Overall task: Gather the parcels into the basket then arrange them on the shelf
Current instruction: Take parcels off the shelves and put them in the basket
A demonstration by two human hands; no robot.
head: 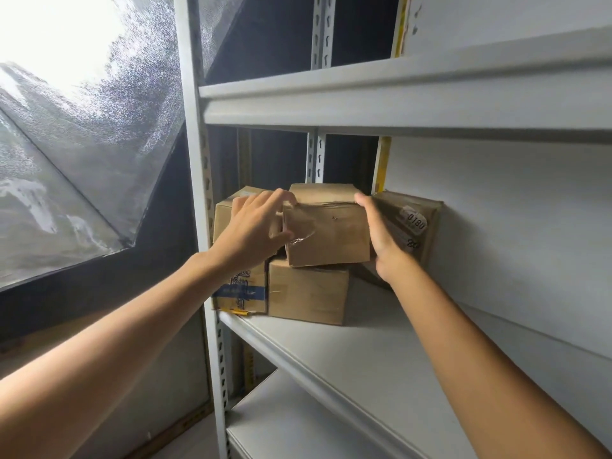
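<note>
A: Where the frosted window [66, 154] ends at the left, what stands next?

B: The grey slotted upright [198, 226] of the rack. Just inside it are four cardboard parcels, crowded at the left end of the middle shelf [364, 366].

A: Name them in order, left to right.

B: First comes the blue-banded parcel [240, 294], standing on the shelf just beside the upright. Touching its right side is the lower parcel [308, 293], also on the shelf. On that one rests the top parcel [331, 226], slightly tilted, with loose clear tape on its front. Farthest right is the labelled parcel [410, 223], tilted, near the white side panel [496, 243]. Whether it touches the panel I cannot tell.

A: And the hands?

B: The left hand [255, 226] reaches across the front of the blue-banded parcel. Its fingers [281, 195] are spread wide, with the tips at the top parcel's upper left corner and the thumb on its front left edge, curled round nothing. The right hand [381, 240] lies flat against the top parcel's right side. Its fingers [362, 202] are straight and point upward, between that parcel and the labelled one.

A: And above?

B: The upper shelf [397, 94], seen from below at its front lip.
</note>
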